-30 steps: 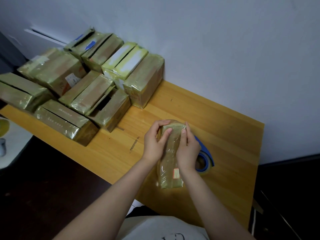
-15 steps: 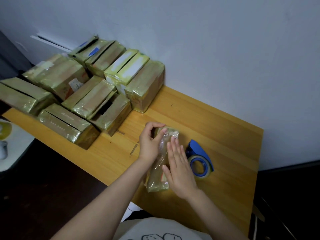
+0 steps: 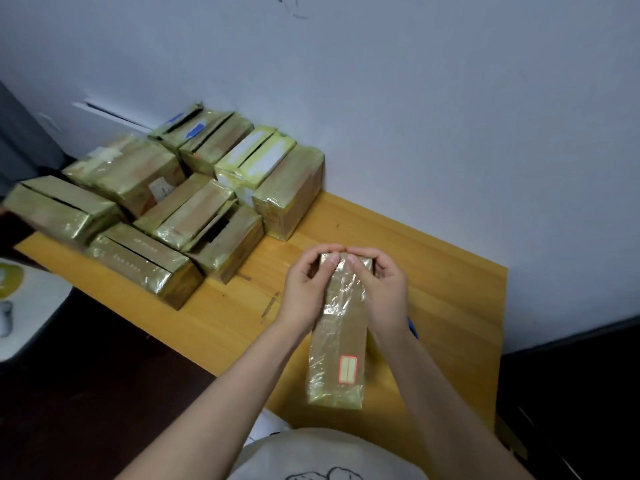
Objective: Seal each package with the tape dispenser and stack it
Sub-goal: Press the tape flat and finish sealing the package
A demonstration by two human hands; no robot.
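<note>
A long narrow package (image 3: 337, 355) wrapped in shiny tape lies lengthwise on the wooden table (image 3: 450, 289), with a small red-framed label near its close end. My left hand (image 3: 306, 289) grips its far left corner and my right hand (image 3: 381, 292) grips its far right corner, both thumbs pressing on the top face. The blue tape dispenser is almost wholly hidden behind my right wrist; only a blue sliver (image 3: 412, 325) shows.
Several taped boxes (image 3: 194, 199) crowd the table's far left against the grey wall, some stacked in two layers. The nearest box (image 3: 289, 194) stands just beyond my hands. A white surface (image 3: 31, 313) sits lower left, off the table edge.
My right hand went from lying flat on the package top to gripping its far right corner. The package now lies more squarely lengthwise, and the dispenser is hidden behind my right wrist.
</note>
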